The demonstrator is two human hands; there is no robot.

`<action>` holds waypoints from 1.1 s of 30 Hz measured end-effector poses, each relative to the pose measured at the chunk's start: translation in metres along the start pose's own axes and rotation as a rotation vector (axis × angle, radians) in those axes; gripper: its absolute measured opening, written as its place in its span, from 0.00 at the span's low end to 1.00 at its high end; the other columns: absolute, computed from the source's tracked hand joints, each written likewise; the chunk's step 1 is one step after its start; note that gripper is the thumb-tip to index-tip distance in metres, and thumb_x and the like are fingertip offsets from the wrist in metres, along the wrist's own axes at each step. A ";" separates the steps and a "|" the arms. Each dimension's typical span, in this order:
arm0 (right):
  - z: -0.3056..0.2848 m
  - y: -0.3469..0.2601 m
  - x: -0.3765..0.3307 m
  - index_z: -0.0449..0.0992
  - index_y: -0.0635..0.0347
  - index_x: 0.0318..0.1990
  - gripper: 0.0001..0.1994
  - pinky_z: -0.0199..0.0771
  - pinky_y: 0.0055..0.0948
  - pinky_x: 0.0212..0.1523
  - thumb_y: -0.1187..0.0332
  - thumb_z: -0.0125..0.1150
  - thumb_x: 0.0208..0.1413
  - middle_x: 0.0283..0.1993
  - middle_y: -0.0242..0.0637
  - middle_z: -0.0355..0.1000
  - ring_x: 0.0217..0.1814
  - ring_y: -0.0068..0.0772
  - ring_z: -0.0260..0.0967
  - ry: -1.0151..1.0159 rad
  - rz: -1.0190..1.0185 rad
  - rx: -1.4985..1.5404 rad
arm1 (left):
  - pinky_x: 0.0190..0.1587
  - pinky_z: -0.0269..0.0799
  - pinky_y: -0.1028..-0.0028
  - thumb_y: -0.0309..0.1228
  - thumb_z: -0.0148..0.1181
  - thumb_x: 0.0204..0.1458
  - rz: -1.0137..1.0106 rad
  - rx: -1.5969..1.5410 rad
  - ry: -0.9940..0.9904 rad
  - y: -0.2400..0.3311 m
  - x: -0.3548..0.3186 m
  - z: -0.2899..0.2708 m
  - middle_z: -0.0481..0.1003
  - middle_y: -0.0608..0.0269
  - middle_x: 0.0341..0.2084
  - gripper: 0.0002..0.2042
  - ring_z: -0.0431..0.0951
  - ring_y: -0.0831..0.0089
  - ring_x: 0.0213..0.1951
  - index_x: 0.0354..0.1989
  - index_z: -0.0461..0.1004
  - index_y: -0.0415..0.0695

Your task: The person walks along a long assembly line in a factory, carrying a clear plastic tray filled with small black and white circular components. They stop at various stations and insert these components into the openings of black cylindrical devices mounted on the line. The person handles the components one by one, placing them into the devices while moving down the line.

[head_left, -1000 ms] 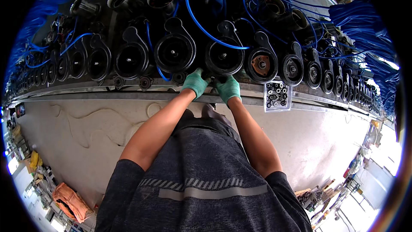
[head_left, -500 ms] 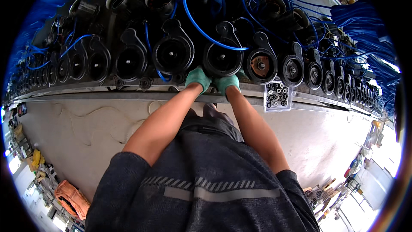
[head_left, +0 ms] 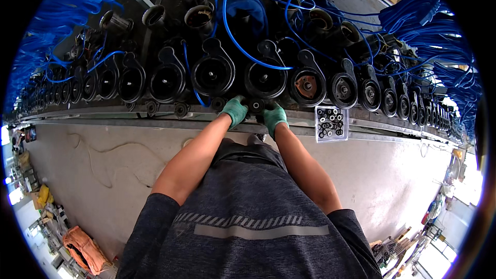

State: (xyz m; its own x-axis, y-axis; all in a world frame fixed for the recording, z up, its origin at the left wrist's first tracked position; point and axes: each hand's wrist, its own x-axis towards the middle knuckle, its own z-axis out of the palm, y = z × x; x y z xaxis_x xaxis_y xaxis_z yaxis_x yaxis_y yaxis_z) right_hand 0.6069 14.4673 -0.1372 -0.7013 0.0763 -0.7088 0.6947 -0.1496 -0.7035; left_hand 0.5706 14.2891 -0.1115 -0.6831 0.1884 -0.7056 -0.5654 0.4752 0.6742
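Fingers of left hand [head_left: 235, 110] and right hand [head_left: 274, 117] half hide small black part [head_left: 256, 106].

A small tray of washers [head_left: 330, 123] sits right of both hands [head_left: 254, 112], below the row of housings [head_left: 213, 75].

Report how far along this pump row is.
Done, apparently: black housings left of the hands look alike, in a row. In hand: both gloved hands, left hand and right hand, hold a small black part. Left: the housing with its brownish centre differs; parts remain in the tray.

Single head-worn fisheye view, looking steeply down, close over workbench [head_left: 155, 119], rim-bent edges
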 end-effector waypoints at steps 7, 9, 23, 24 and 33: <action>0.007 -0.002 -0.028 0.75 0.61 0.52 0.16 0.82 0.33 0.39 0.82 0.65 0.55 0.45 0.39 0.80 0.40 0.35 0.79 0.054 -0.001 0.191 | 0.39 0.81 0.69 0.21 0.51 0.62 0.076 -0.111 -0.047 -0.010 -0.019 -0.007 0.80 0.55 0.46 0.20 0.84 0.67 0.40 0.63 0.70 0.38; 0.006 -0.013 -0.044 0.75 0.63 0.51 0.16 0.83 0.33 0.41 0.83 0.64 0.55 0.44 0.39 0.79 0.42 0.33 0.79 0.043 0.012 0.124 | 0.39 0.81 0.69 0.21 0.51 0.63 0.141 0.069 0.040 -0.013 -0.029 -0.015 0.80 0.56 0.45 0.19 0.84 0.69 0.39 0.62 0.70 0.37; -0.001 -0.187 -0.130 0.79 0.60 0.42 0.15 0.77 0.40 0.39 0.84 0.63 0.46 0.38 0.41 0.74 0.40 0.47 0.74 0.281 -1.455 -0.881 | 0.36 0.80 0.69 0.22 0.52 0.66 0.011 -0.429 0.098 -0.070 -0.112 -0.058 0.80 0.62 0.37 0.09 0.81 0.71 0.34 0.52 0.74 0.41; -0.002 -0.187 -0.122 0.79 0.60 0.42 0.15 0.77 0.42 0.39 0.83 0.63 0.45 0.38 0.41 0.74 0.40 0.49 0.73 0.270 -1.471 -0.924 | 0.37 0.81 0.69 0.22 0.52 0.66 0.002 -0.450 0.109 -0.066 -0.117 -0.059 0.80 0.61 0.37 0.09 0.81 0.71 0.34 0.52 0.74 0.41; -0.004 -0.166 -0.098 0.80 0.59 0.45 0.16 0.78 0.40 0.46 0.82 0.64 0.46 0.43 0.40 0.75 0.45 0.47 0.73 0.225 -1.489 -1.106 | 0.37 0.80 0.70 0.21 0.54 0.65 0.034 -0.477 0.197 -0.091 -0.110 -0.060 0.80 0.61 0.38 0.09 0.80 0.72 0.34 0.51 0.74 0.40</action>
State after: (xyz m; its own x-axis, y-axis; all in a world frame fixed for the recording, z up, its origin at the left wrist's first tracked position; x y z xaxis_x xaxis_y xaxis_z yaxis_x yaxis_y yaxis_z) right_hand 0.5615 14.4882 0.0488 -0.7845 -0.3482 0.5132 -0.5505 0.7721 -0.3175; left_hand 0.6698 14.1739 -0.0821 -0.7529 0.0101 -0.6581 -0.6579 0.0181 0.7529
